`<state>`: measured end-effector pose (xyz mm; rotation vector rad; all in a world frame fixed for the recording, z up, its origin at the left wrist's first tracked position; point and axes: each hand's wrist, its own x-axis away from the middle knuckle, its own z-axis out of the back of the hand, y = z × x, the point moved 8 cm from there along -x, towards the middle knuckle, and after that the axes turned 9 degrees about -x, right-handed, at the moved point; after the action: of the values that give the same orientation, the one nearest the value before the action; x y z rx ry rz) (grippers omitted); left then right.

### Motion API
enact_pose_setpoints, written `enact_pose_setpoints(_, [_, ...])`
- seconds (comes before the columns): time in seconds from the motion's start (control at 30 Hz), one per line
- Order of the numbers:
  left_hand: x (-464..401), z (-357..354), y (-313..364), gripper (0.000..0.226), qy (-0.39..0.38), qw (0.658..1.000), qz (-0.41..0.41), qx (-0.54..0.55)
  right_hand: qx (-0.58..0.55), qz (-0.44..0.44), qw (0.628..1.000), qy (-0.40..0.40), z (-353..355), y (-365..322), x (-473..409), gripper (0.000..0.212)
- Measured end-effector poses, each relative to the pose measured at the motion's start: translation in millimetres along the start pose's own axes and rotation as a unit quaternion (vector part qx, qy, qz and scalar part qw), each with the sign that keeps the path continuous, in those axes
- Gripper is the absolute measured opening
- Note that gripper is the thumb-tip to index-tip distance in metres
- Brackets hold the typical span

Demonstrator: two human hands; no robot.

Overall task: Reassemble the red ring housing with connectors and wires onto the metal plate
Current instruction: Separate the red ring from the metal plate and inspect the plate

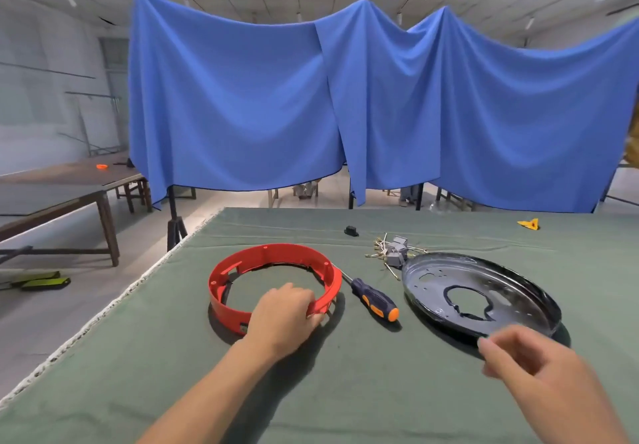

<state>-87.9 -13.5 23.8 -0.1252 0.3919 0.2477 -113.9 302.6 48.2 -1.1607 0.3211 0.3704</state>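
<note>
The red ring housing (266,260) lies flat on the green cloth at centre left. My left hand (283,319) grips its near right rim, fingers curled over the wall. The dark round metal plate (518,281), with a ragged hole in its middle, lies to the right. My right hand (529,360) hovers just in front of the plate's near edge, blurred, fingers loosely bent and holding nothing. Grey connectors with pale wires (396,253) sit in a heap behind the plate's far left rim.
A screwdriver (375,300) with a dark blue and orange handle lies between ring and plate. A small black part (351,231) and a yellow scrap (529,224) lie farther back. The table's left edge (114,302) runs diagonally. Blue curtains hang behind.
</note>
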Motion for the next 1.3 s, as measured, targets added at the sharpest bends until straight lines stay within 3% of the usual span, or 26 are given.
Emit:
enact_pose_setpoints(0.13, [-13.5, -4.3, 5.0, 0.024, 0.049, 0.999, -0.011, -0.017, 0.166, 0.049, 0.984, -0.052, -66.3, -3.5, -64.5, 0.005])
enact_pose_setpoints(0.27, [-18.8, -2.2, 7.2, 0.018, 0.118, 0.992, -0.033, 0.008, 0.326, 0.013, 0.937, -0.124, -125.8, 31.4, -116.7, 0.026])
enact_pose_setpoints(0.4, [-17.8, -14.5, 6.2, 0.022, 0.077, 0.997, -0.025, 0.012, 0.366, -0.005, 0.921, -0.133, -136.8, 48.2, -125.8, 0.018])
enact_pose_setpoints(0.57, [-14.3, -14.7, 3.1, 0.026, 0.064, 0.998, -0.016, 0.022, 0.370, 0.055, 0.926, -0.055, -125.9, 28.2, -125.3, 0.029])
enact_pose_setpoints(0.67, [-5.8, -6.5, 2.9, 0.034, 0.081, 0.994, -0.029, 0.062, 0.253, 0.152, 0.955, 0.029, -114.5, -14.8, -118.3, 0.034])
enact_pose_setpoints(0.73, [-1.7, 0.5, 1.2, 0.035, 0.106, 0.986, -0.024, 0.127, 0.192, 0.227, 0.954, 0.029, -119.1, -40.9, -107.4, 0.026])
enact_pose_setpoints(0.83, [2.2, 7.8, -11.4, 0.037, 0.144, 0.952, 0.042, 0.267, 0.171, 0.338, 0.925, -0.006, -145.4, -66.6, -82.2, 0.021])
enact_pose_setpoints(0.93, [-0.1, 11.1, -32.5, 0.040, 0.170, 0.864, 0.150, 0.449, 0.159, 0.420, 0.893, -0.044, -171.0, -79.6, -66.1, 0.022])
enact_pose_setpoints(1.03, [-11.3, 3.5, -43.4, 0.054, 0.132, 0.778, 0.216, 0.575, 0.154, 0.465, 0.869, -0.063, -188.9, -82.5, -59.3, 0.029])
enact_pose_setpoints(1.1, [-16.8, -1.7, -47.3, 0.053, 0.104, 0.757, 0.236, 0.600, 0.149, 0.486, 0.858, -0.072, -197.8, -79.6, -55.9, 0.031])
enact_pose_setpoints(1.2, [-15.0, -6.9, -64.2, 0.026, 0.139, 0.736, 0.290, 0.596, 0.126, 0.505, 0.850, -0.085, -205.8, -74.3, -53.4, 0.029])
enact_pose_setpoints(1.3, [-10.1, -9.6, -75.3, 0.007, 0.182, 0.728, 0.337, 0.568, 0.106, 0.522, 0.842, -0.082, -205.9, -74.5, -51.9, 0.009])
